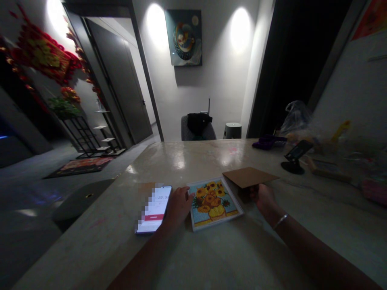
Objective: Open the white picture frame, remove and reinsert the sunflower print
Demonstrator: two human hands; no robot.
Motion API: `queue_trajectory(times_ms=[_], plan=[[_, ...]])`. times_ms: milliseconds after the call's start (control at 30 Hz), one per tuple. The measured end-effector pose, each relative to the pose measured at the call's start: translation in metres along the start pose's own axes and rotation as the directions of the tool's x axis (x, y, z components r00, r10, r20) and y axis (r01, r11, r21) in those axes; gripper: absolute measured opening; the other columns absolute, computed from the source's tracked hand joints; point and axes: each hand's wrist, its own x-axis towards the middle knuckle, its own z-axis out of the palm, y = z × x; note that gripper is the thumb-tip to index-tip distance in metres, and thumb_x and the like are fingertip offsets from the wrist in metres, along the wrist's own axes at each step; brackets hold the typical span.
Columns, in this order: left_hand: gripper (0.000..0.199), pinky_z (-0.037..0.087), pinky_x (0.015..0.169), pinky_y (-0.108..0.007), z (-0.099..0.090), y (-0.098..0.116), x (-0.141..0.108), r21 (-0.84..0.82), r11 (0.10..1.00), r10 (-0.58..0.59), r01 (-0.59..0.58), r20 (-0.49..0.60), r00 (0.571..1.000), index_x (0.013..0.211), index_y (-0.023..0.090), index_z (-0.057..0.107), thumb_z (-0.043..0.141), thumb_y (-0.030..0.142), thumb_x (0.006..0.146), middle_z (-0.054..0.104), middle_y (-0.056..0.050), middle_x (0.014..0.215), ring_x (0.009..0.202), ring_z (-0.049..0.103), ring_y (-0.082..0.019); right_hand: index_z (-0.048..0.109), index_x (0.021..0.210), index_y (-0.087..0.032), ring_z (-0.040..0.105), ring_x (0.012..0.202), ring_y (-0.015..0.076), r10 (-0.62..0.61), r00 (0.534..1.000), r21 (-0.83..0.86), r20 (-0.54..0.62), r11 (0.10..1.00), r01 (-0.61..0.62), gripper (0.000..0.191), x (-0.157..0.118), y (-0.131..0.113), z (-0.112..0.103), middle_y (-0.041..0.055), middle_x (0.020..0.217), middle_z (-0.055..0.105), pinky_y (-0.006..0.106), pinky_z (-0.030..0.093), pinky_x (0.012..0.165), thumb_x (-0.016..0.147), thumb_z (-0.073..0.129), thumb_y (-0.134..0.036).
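With hands apart, we rest our loosely parted left hand [179, 204] at the left edge of the sunflower picture [212, 201] on the table [242, 257], perhaps to steady it, while our right hand [263, 198] pinches the brown board [250, 177], seemingly to hold it raised.

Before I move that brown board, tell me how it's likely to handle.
The brown board is probably stiff: it shows no clear sag, though the right hand holds it at one edge. It looks thin, so it is likely light for its size. Being flat and straight-edged, it should hardly roll.
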Motion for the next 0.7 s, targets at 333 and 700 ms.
queue_trajectory(times_ms=[333, 700], plan=[[0.032, 0.037, 0.085, -0.030, 0.001, -0.003, -0.001, 0.038, 0.999, -0.007, 0.005, 0.038, 0.999, 0.104, 0.014, 0.056, 0.049, 0.027, 0.076, 0.060, -0.009, 0.099, 0.094, 0.052, -0.020, 0.046, 0.058, -0.016, 0.045, 0.036, 0.0086, 0.494, 0.846, -0.159, 0.199, 0.868, -0.470, 0.014, -0.043, -0.020, 0.032, -0.0013, 0.043, 0.046, 0.017, 0.031, 0.035, 0.070, 0.039, -0.014], [0.029, 0.037, 0.085, -0.030, -0.002, 0.000, -0.001, 0.026, 1.000, -0.011, 0.010, 0.044, 0.999, 0.100, 0.013, 0.058, 0.050, 0.023, 0.075, 0.060, -0.009, 0.098, 0.094, 0.052, -0.020, 0.043, 0.065, -0.017, 0.043, 0.033, 0.0070, 0.525, 0.818, -0.327, 0.236, 0.835, -0.442, 0.025, -0.042, -0.027, 0.030, -0.0079, 0.036, 0.036, 0.015, 0.027, 0.036, 0.085, 0.031, -0.027]])
